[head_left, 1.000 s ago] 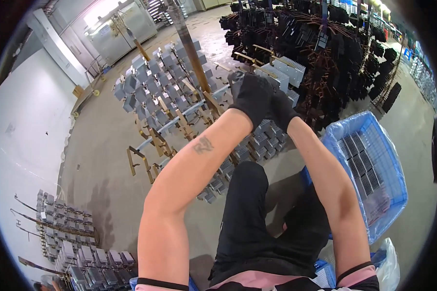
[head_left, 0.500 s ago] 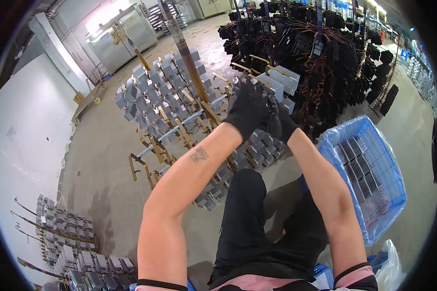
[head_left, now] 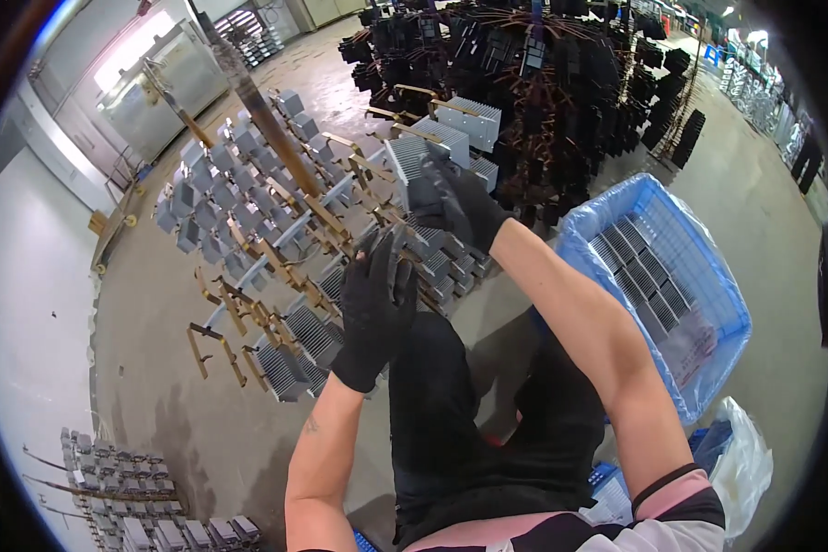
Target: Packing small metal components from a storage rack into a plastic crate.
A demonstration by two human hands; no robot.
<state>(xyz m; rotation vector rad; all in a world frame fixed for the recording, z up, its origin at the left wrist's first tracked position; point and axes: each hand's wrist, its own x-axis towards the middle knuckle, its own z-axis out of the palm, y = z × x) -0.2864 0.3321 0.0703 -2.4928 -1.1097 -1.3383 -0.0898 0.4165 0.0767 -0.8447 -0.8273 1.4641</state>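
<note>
My right hand (head_left: 465, 204), in a black glove, is closed at the edge of a grey finned heat sink (head_left: 405, 164) at the front of the hanging rack. The palm side of this grip is hidden. Lower and to the left is my gloved left hand (head_left: 377, 299), fingers pointing up and slightly apart, with nothing visible in them. It is just in front of the rack's brass-coloured hooks (head_left: 271, 262). More finned heat sinks (head_left: 469, 122) hang behind my right hand.
A blue crate (head_left: 722, 317) lined with plastic stands on the right, with rows of finned parts inside. Black parts (head_left: 524, 74) hang densely behind the rack. A slanting post (head_left: 262, 115) rises through the rack. Another loaded rack (head_left: 124, 483) is at lower left.
My hands were together over the rack and have separated. The left has drawn back, down and left; the right is at the heat sink. The whole view has shifted.
</note>
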